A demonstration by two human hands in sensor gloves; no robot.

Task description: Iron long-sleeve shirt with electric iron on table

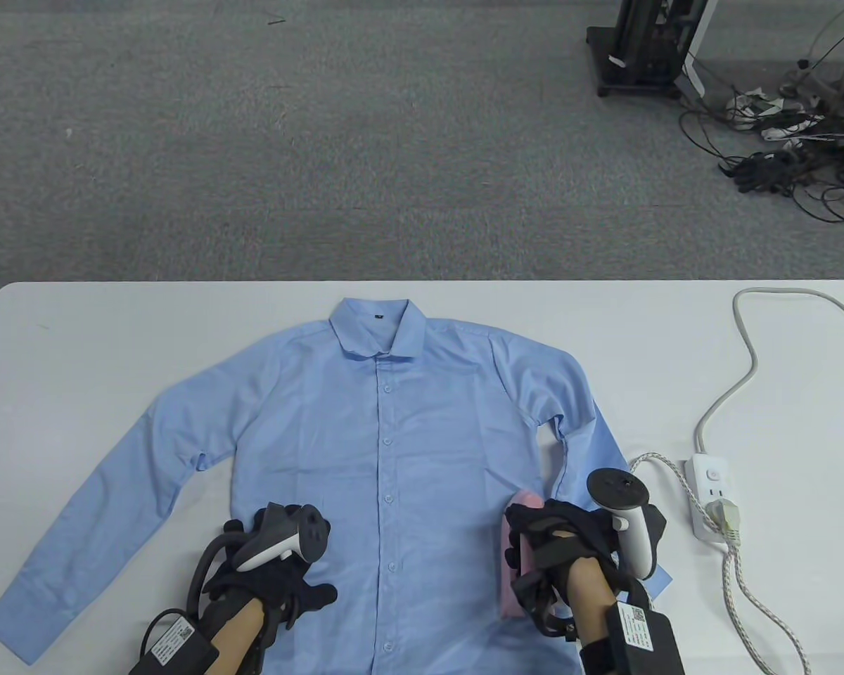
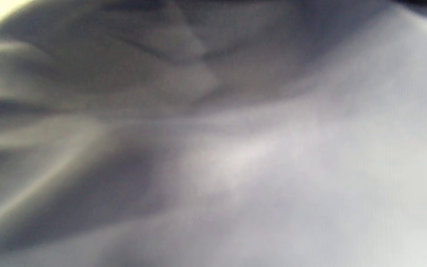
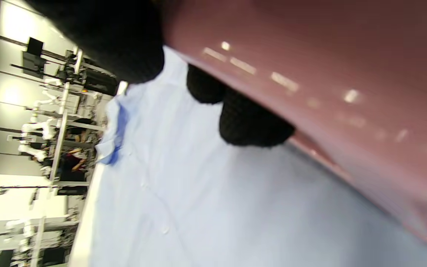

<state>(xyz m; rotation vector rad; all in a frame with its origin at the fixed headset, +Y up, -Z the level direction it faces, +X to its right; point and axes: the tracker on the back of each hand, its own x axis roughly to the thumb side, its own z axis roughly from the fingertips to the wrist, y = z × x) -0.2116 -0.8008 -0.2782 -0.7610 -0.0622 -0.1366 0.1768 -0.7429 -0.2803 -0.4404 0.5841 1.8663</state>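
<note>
From the table view, your light blue shirt (image 1: 387, 450) lies flat and buttoned on the white surface (image 1: 112, 337), collar pointing away from you, both sleeves angled down and outward. Your left hand (image 1: 271, 573) rests palm down on the lower left front of the shirt, fingers spread on the cloth. Your right hand (image 1: 559, 555) grips the handle of the pink iron (image 1: 519, 555), which sits on the shirt's lower right front, beside the right sleeve. A white power strip (image 1: 710, 496) lies on the surface to the right, with a plug in it and a braided cord trailing toward you.

Your left wrist view is only blurred, pale, creased fabric (image 2: 272, 167).

In your right wrist view, black gloved fingers (image 3: 250, 122) curl around the pink iron body (image 3: 347, 74), with the shirt front (image 3: 198, 200) and its buttons beneath.
</note>
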